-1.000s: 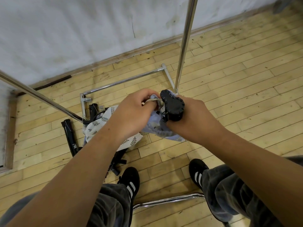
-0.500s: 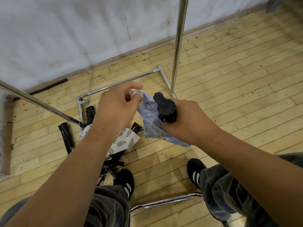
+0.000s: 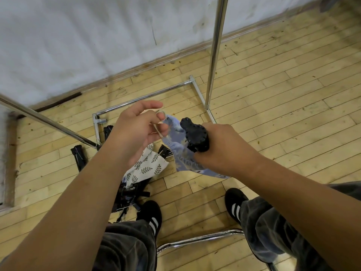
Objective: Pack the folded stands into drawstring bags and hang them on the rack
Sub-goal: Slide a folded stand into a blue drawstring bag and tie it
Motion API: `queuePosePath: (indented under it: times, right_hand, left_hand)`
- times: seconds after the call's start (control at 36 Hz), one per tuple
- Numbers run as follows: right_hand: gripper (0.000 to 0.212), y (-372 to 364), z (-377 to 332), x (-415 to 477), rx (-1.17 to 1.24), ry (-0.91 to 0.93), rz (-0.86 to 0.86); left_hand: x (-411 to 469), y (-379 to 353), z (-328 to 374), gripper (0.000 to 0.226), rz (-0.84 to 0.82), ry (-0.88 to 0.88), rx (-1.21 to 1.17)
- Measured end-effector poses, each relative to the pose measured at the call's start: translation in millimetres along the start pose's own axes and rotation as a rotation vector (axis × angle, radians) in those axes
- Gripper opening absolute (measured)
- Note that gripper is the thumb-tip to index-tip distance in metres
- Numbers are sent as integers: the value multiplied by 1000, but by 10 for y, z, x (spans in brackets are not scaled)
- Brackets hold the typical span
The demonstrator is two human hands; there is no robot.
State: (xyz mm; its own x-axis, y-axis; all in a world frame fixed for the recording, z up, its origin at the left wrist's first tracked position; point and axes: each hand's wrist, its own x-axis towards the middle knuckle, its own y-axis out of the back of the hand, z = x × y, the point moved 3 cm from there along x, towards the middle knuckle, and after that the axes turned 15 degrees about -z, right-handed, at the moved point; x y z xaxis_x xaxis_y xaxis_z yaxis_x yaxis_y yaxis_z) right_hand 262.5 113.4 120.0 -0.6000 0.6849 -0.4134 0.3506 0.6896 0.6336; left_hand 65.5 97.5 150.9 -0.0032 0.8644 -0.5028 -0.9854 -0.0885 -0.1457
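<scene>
My right hand [image 3: 224, 147] grips a black folded stand [image 3: 195, 136] together with the pale blue drawstring bag [image 3: 179, 151] gathered round it; the stand's knobbed end sticks up out of the bag's mouth. My left hand [image 3: 136, 132] pinches the bag's beige drawstring [image 3: 159, 132] just left of the mouth. The chrome rack's top rail [image 3: 48, 122] slants across the left, and its upright post [image 3: 215, 47] rises behind my hands.
On the wooden floor below lie a white leaf-print bag [image 3: 147, 169] and several more black folded stands [image 3: 79, 158]. The rack's base bars [image 3: 144, 97] frame them. My black shoes [image 3: 151, 216] stand near a chrome bar [image 3: 201, 238]. A white wall lies beyond.
My left hand has pulled away from the bag's mouth to the left, drawing the cord out. The blue bag has slid lower on the stand, baring more of its black end.
</scene>
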Motion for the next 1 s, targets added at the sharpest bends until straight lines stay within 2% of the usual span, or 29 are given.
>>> queuePosePath:
  times: [0.06, 0.19, 0.31, 0.39, 0.44, 0.53, 0.75, 0.92, 1.0]
  right_hand:
    - [14, 1, 6, 13, -4, -9, -3]
    - [16, 0, 2, 20, -12, -23, -7]
    - [15, 4, 24, 37, -3, -46, 10]
    - [20, 8, 17, 29, -21, -52, 4]
    - [17, 6, 8, 28, -27, -45, 2]
    - [14, -4, 0, 30, -11, -34, -1]
    - [21, 3, -35, 10, 33, -23, -2]
    - [20, 10, -35, -5, 37, -32, -7]
    - [24, 29, -57, -16, 41, -23, -3]
  left_hand:
    - [2, 8, 0, 33, -24, 32, 6]
    - [5, 31, -5, 29, -45, 95, 114]
    - [-16, 92, -10, 37, -22, 114, 455]
    - [-26, 150, -6, 26, 52, 94, 785]
    - [-22, 164, -9, 17, 77, 80, 878]
    - [-21, 141, -8, 13, 88, 63, 908]
    - [46, 208, -51, 23, 131, 32, 894]
    - [60, 287, -38, 37, 191, -31, 1038]
    - [50, 310, -26, 36, 239, -76, 1097]
